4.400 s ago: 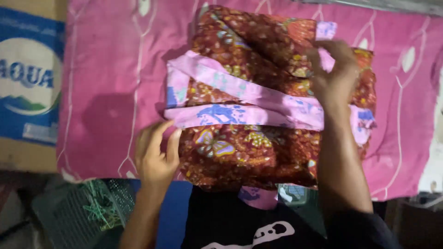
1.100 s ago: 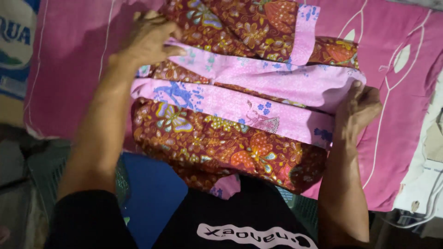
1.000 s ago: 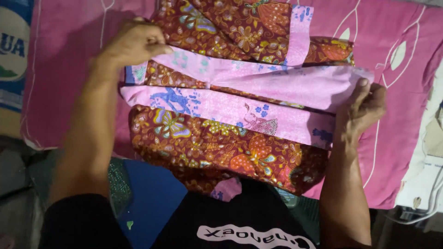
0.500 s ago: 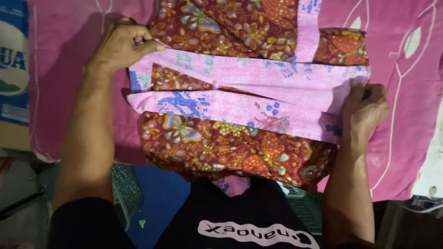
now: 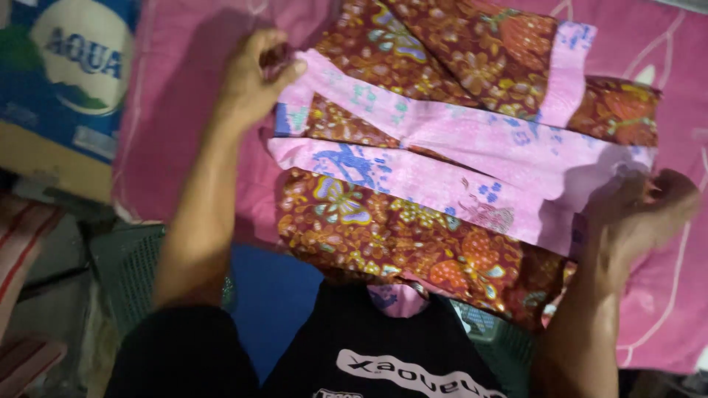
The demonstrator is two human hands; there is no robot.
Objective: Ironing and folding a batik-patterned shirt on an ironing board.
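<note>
Left hand (image 5: 254,81) pinches batik garment (image 5: 450,191) at pink band (image 5: 442,180); right hand (image 5: 638,217) grips opposite edge (fingers curled, blurred).

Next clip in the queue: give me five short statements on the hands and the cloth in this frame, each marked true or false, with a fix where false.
1. The left hand holds the upper left corner of the folded patterned cloth. True.
2. The right hand rests flat on the cardboard box. False: it grips the right end of the cloth's pink band; the box lies far to the left, untouched.
3. The cloth lies on a pink sheet. True.
4. The cloth is plain white. False: it is dark red with flowers and butterflies, crossed by light pink bands.
5. Both hands hang clear of the cloth. False: each has a grip on one end of it.
</note>
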